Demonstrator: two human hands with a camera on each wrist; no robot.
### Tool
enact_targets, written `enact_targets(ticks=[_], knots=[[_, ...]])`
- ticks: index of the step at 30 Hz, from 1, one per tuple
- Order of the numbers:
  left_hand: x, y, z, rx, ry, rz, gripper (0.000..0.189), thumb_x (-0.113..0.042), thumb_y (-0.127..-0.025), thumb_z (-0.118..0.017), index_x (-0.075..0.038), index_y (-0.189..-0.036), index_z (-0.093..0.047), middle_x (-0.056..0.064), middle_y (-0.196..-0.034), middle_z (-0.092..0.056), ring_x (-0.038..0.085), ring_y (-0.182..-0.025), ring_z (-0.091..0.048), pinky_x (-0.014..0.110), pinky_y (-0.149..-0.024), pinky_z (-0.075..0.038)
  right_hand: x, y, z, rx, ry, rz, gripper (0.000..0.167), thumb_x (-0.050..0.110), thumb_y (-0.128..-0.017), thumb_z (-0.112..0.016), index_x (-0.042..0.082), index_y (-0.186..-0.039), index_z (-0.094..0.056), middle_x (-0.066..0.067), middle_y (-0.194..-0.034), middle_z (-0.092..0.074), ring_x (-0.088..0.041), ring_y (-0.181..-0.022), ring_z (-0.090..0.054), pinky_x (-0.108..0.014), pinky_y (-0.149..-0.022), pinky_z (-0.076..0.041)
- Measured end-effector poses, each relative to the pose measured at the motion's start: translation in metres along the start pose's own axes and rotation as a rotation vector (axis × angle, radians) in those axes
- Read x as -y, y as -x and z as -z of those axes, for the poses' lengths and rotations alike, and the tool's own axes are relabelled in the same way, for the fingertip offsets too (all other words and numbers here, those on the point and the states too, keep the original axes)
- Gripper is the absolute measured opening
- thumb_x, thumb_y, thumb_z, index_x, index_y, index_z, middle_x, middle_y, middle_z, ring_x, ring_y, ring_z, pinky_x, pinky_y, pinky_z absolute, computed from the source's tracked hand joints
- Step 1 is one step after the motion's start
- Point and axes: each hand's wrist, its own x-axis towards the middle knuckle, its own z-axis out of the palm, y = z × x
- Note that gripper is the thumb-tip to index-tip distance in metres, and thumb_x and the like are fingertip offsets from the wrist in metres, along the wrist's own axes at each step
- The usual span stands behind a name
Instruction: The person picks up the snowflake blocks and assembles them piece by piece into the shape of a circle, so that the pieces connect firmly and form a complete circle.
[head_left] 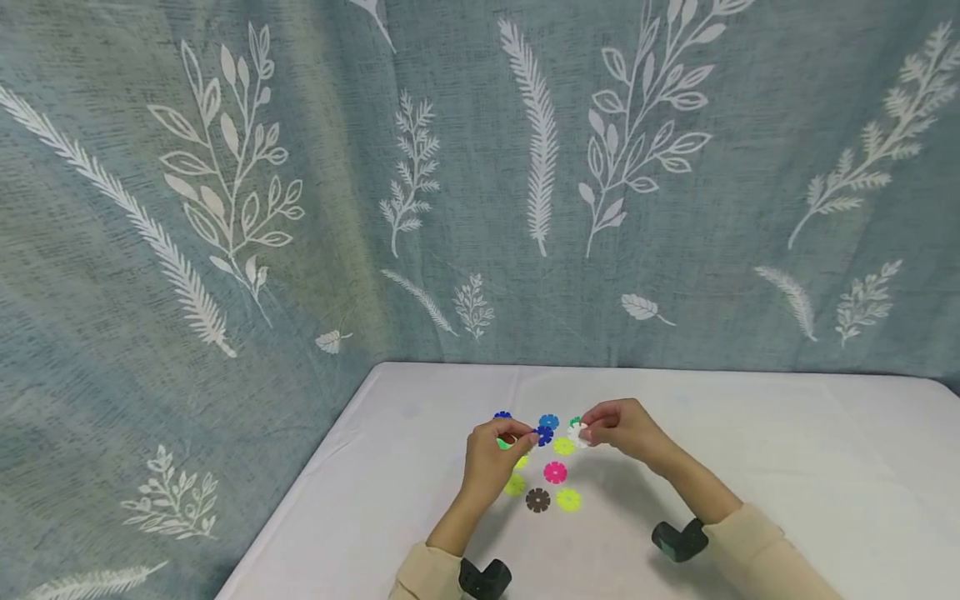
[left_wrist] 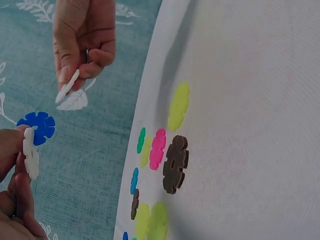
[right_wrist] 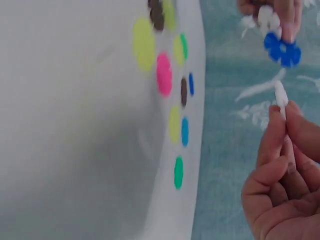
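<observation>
Your left hand (head_left: 491, 458) is pinching a white, flower-shaped flat disc (left_wrist: 32, 162), plastic by the look of it, and a dark blue notched disc (head_left: 543, 436) is joined to that one at an angle. Your right hand (head_left: 626, 429) has thumb and fingers clamped on another white notched disc (head_left: 577, 433), and the two hands are near each other but not touching. All three held discs are up off the white cloth-covered table (head_left: 750, 475). Your head cam mostly gives you the blue piece on the left side; you need the left wrist cam to see the white one it's attached to. The right wrist cam has your right-hand disc nearly edge-on, while from the head it looks much rounder. Below your hands you've got loose discs lying flat: a hot pink notched disc (head_left: 555, 472) in the middle of the bunch, a dark brown notched disc (head_left: 537, 500) closest to you, and a bright yellow notched disc (head_left: 568, 500) just right of it. Both wrist cams also catch a second brown disc (left_wrist: 135, 204) that I can't make out from the head view.
</observation>
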Motion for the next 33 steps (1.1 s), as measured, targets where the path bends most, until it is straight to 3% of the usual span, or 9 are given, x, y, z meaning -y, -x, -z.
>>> enact_targets(ticks=[7,13,24,33], knots=[[-0.002,0.001,-0.001,0.016,-0.01,-0.035,0.01,-0.016,-0.079,-0.071,-0.006,-0.08,-0.07,0.005,-0.076,-0.069,0.007,-0.069,-0.054,0.02,-0.065,-0.046,0.006,0.002,-0.014,-0.043,-0.069,-0.055,0.02,0.012,-0.082,-0.068,-0.002,-0.096,-0.065,-0.005,-0.076,-0.069,-0.013,-0.072,-0.064,-0.037,-0.073,-0.051],[-0.002,0.001,-0.001,0.031,-0.025,-0.04,0.011,-0.016,-0.08,-0.07,-0.006,-0.081,-0.07,0.005,-0.076,-0.069,0.007,-0.069,-0.054,0.021,-0.066,-0.046,0.008,0.003,-0.02,-0.023,-0.121,-0.139,0.023,0.015,-0.083,-0.065,-0.002,-0.098,-0.065,-0.006,-0.083,-0.071,-0.014,-0.075,-0.066,-0.032,-0.067,-0.048],[-0.002,0.002,0.002,0.1,-0.038,-0.102,0.01,-0.014,-0.081,-0.069,-0.005,-0.085,-0.071,0.005,-0.077,-0.07,0.009,-0.07,-0.055,0.023,-0.064,-0.047,0.005,0.004,-0.02,0.065,-0.217,-0.215,0.026,0.015,-0.084,-0.064,-0.003,-0.102,-0.064,0.002,-0.074,-0.064,-0.011,-0.068,-0.057,-0.023,-0.06,-0.045],[-0.004,0.001,0.004,0.133,-0.022,-0.091,0.009,-0.011,-0.079,-0.07,-0.002,-0.082,-0.071,0.008,-0.078,-0.07,0.006,-0.066,-0.055,0.018,-0.057,-0.045,0.01,0.005,-0.014,0.15,-0.243,-0.219,0.026,0.012,-0.085,-0.062,-0.007,-0.103,-0.063,0.001,-0.07,-0.061,-0.011,-0.063,-0.052,-0.019,-0.053,-0.041]])
